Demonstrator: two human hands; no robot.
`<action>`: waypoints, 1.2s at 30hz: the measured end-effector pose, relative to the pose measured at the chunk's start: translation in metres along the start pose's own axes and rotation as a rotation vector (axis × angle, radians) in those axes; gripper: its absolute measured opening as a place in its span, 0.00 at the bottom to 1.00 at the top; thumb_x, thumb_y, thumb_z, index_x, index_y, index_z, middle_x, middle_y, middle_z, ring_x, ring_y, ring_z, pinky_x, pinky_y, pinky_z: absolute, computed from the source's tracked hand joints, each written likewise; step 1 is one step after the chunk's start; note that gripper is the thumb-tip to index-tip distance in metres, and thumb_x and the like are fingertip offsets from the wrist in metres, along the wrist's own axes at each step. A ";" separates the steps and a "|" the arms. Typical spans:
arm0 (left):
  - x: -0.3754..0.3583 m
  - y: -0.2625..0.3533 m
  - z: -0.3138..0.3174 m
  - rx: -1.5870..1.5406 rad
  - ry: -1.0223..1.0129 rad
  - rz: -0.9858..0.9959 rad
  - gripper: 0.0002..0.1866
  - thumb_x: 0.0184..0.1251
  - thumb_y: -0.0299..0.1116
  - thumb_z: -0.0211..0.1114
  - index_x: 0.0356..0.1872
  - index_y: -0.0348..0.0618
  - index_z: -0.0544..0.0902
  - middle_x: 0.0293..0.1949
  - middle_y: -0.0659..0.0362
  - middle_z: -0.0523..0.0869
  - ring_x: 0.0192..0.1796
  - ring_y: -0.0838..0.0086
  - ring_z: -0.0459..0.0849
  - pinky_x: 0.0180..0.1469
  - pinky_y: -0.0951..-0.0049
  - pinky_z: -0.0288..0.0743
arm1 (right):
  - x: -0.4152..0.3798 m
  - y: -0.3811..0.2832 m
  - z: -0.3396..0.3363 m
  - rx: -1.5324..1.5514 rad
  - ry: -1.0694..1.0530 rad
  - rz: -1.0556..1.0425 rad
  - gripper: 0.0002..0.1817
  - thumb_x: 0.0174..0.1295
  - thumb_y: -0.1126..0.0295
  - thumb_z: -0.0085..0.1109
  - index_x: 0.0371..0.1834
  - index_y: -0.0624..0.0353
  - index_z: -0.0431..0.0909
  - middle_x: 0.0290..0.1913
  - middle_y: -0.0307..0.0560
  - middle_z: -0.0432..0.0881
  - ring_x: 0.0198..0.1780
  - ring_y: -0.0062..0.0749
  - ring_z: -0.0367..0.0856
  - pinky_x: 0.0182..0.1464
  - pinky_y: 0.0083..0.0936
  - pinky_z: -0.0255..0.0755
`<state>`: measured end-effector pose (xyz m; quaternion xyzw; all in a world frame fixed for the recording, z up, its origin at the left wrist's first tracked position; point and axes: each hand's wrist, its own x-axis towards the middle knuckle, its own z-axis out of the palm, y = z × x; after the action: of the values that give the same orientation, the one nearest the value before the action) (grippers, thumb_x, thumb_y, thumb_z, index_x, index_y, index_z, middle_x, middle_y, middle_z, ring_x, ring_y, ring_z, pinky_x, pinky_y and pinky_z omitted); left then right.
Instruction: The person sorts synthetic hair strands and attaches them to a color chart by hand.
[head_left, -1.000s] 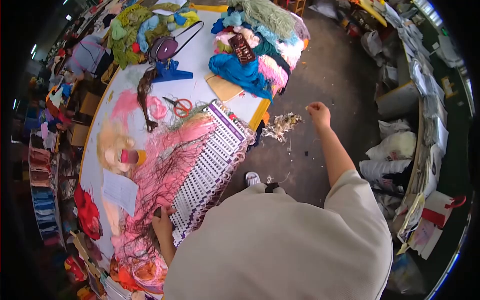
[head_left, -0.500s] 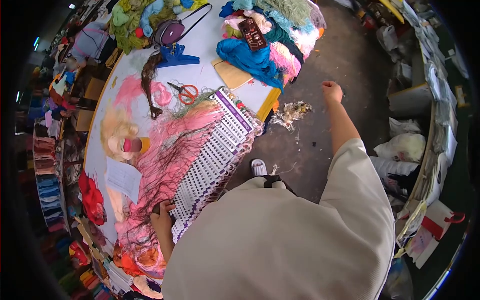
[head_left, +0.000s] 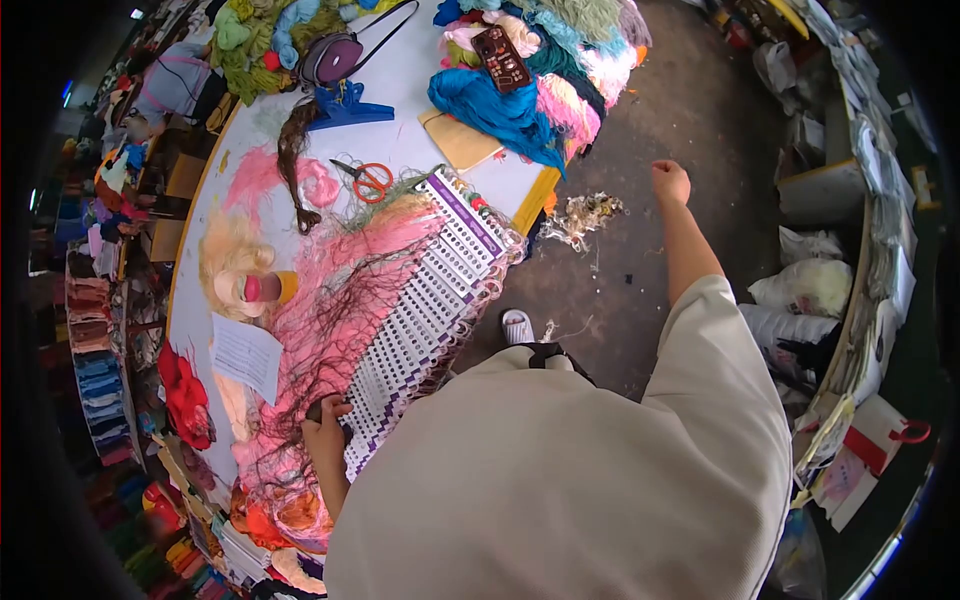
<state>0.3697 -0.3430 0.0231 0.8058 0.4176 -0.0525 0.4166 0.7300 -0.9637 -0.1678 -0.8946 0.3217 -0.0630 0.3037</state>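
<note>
My left hand [head_left: 325, 435] rests at the lower end of the punched white thread cards [head_left: 420, 300], its fingers curled in at a dark patch of thread. Pink thread [head_left: 330, 310] with dark brown strands [head_left: 320, 365] spreads over the table beside those cards. Loops of thread hang along the cards' near edge. Out to the right, over the floor, my right hand [head_left: 670, 182] is raised with its fingers pressed together. Whatever it pinches is too small to make out. Orange-handled scissors [head_left: 372, 182] lie past the cards' far end, near a brown hank [head_left: 297, 165].
Blue yarn [head_left: 495, 115] and a phone [head_left: 502, 58] sit on the far yarn pile. A blue clip [head_left: 348, 108], purple bag [head_left: 333, 60], printed paper [head_left: 246, 355] and tape roll [head_left: 268, 289] are on the table. Thread scraps [head_left: 585, 220] litter the floor. Shelving [head_left: 860, 200] stands right.
The view has shifted very slightly. My right hand stays raised at nearly the same spot, and my left hand remains at the cards' lower end.
</note>
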 end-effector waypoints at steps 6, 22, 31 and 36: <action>-0.004 -0.011 -0.011 -0.265 -0.052 -0.038 0.18 0.75 0.41 0.54 0.42 0.36 0.83 0.25 0.60 0.86 0.17 0.88 0.64 0.20 0.84 0.53 | -0.024 0.032 0.022 0.014 -0.071 -0.065 0.11 0.54 0.65 0.64 0.41 0.49 0.87 0.37 0.42 0.87 0.41 0.31 0.85 0.46 0.29 0.76; -0.017 -0.028 -0.108 -1.516 -0.238 0.338 0.30 0.78 0.46 0.46 0.61 0.22 0.69 0.64 0.42 0.73 0.67 0.57 0.71 0.68 0.57 0.67 | -0.421 -0.207 0.073 0.510 -1.366 -0.432 0.06 0.66 0.72 0.55 0.38 0.59 0.82 0.31 0.33 0.79 0.30 0.15 0.71 0.34 0.16 0.66; -0.018 -0.081 -0.152 -1.490 -0.245 0.356 0.28 0.77 0.44 0.49 0.65 0.27 0.67 0.62 0.50 0.75 0.63 0.65 0.75 0.67 0.64 0.66 | -0.686 -0.358 0.033 0.612 -1.773 -0.709 0.08 0.62 0.75 0.63 0.43 0.61 0.80 0.31 0.35 0.81 0.30 0.14 0.73 0.31 0.14 0.67; -0.005 -0.121 -0.186 -1.502 -0.198 0.318 0.23 0.75 0.39 0.55 0.60 0.28 0.74 0.58 0.50 0.79 0.58 0.66 0.79 0.62 0.65 0.72 | -0.732 -0.363 0.050 0.555 -1.774 -0.552 0.04 0.63 0.74 0.61 0.39 0.61 0.80 0.32 0.35 0.80 0.31 0.15 0.73 0.33 0.15 0.67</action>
<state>0.2306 -0.1757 0.0695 0.3488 0.1815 0.2334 0.8893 0.3657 -0.2691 0.0644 -0.5574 -0.2720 0.4919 0.6110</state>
